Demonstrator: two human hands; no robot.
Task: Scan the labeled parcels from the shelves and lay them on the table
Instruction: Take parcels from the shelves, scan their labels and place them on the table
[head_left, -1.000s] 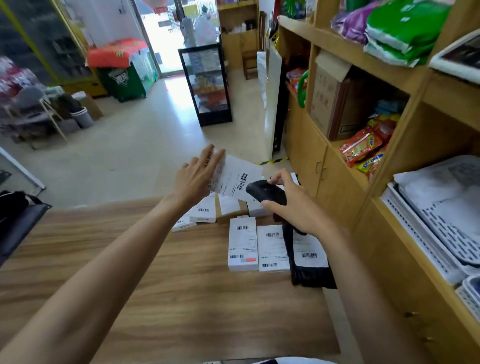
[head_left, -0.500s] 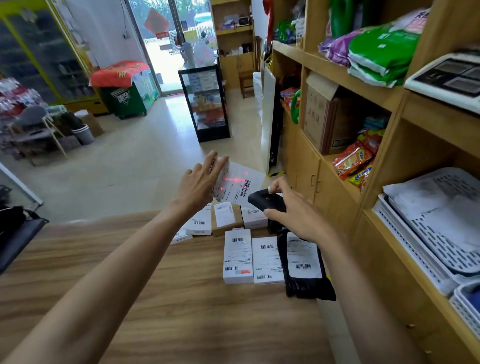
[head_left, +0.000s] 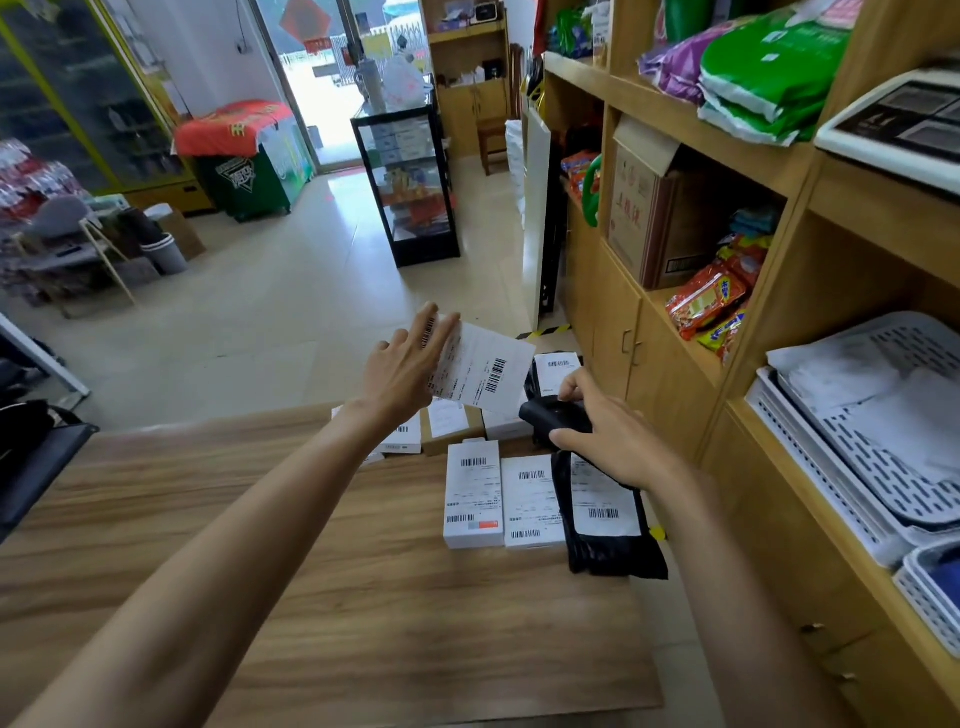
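Wood-grain surface (head_left: 311, 571) fills the lower half of my head view, with both bare forearms reaching out over it toward its far right corner. Tall wooden shelves (head_left: 675, 122) run along the right side, stocked with a cardboard carton (head_left: 644, 218), snack packets (head_left: 706, 304) and, nearest me, white slotted baskets (head_left: 857, 467).

Labeled parcels lie grouped at the far right of the surface. A black bag (head_left: 613, 556) sits at the right edge with its label up, and white boxes (head_left: 472, 493) lie side by side just left of it. A brown box (head_left: 449, 428) is in the row behind.

Above that back row, clear of the surface, the left hand (head_left: 400, 374) holds a flat white parcel (head_left: 483, 371) tilted, its barcode label turned toward me. The fingers lie straight across the parcel's left end, and I cannot see the thumb.

The right hand (head_left: 613, 436) is just to the right, fingers curled round a black scanner (head_left: 548, 415), gripping it over the far end of the black bag. The scanner's front end is close under the white parcel's lower right corner; whether they touch I cannot tell from here.
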